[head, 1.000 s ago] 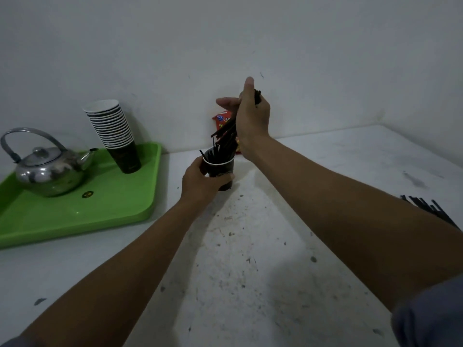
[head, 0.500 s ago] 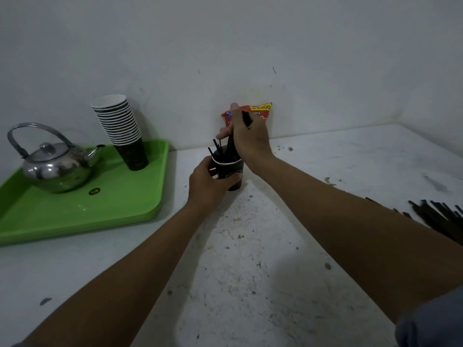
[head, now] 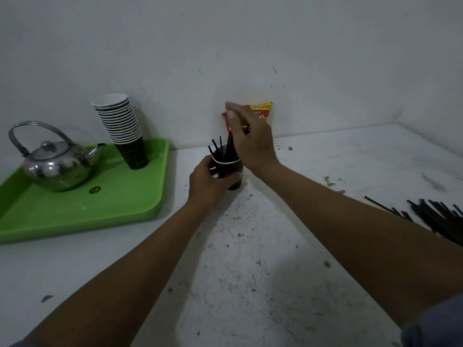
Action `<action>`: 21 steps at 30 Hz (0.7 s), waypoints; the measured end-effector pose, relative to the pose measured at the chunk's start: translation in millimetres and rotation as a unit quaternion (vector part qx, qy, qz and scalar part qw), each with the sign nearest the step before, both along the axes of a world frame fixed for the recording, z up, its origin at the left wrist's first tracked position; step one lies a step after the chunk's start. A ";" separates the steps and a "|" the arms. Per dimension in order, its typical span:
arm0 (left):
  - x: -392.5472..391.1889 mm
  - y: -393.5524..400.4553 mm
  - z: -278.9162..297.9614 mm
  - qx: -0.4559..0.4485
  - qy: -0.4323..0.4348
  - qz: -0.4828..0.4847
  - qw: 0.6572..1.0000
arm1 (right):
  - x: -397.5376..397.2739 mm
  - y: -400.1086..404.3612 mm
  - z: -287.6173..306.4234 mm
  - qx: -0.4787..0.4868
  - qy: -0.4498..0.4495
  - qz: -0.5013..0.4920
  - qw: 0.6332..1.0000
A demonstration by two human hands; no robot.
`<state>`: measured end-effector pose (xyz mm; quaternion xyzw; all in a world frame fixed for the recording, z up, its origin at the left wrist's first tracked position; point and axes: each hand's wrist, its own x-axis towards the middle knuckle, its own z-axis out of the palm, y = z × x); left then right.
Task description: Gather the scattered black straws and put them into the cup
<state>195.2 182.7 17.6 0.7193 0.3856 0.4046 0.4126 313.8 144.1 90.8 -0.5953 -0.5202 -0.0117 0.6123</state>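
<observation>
A black paper cup (head: pixel 231 169) with a white rim stands on the white table near the back wall. My left hand (head: pixel 207 182) is wrapped around its left side. Several black straws (head: pixel 216 149) stick up out of it. My right hand (head: pixel 253 144) hovers just above the cup's right rim, with more straws running from the cup up into its fingers; a dark straw tip shows between them. The thumb and forefinger are raised and blurred. A pile of loose black straws (head: pixel 441 219) lies on the table at the far right, partly behind my right forearm.
A green tray (head: pixel 75 214) on the left carries a steel kettle (head: pixel 55 167) and a tall stack of paper cups (head: pixel 120 126). A red and yellow packet (head: pixel 261 111) leans on the wall behind my right hand. The walls meet in a corner at the back right.
My right hand came down from well above the cup to just over its rim, lowering the straws into it. My left hand kept its hold on the cup. The view shifted slightly.
</observation>
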 end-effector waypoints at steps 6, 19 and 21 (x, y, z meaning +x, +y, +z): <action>0.2 -1.0 -0.1 0.007 0.006 0.003 1.000 | 4.9 -4.7 -3.1 0.034 0.016 -0.015 0.999; 0.0 -3.4 1.4 0.010 0.034 0.005 0.999 | 7.7 -5.6 -8.9 -0.214 -0.157 0.070 0.962; -2.1 -6.7 2.5 0.013 0.050 0.008 0.999 | 8.8 -11.1 -6.8 -0.210 -0.160 0.076 0.962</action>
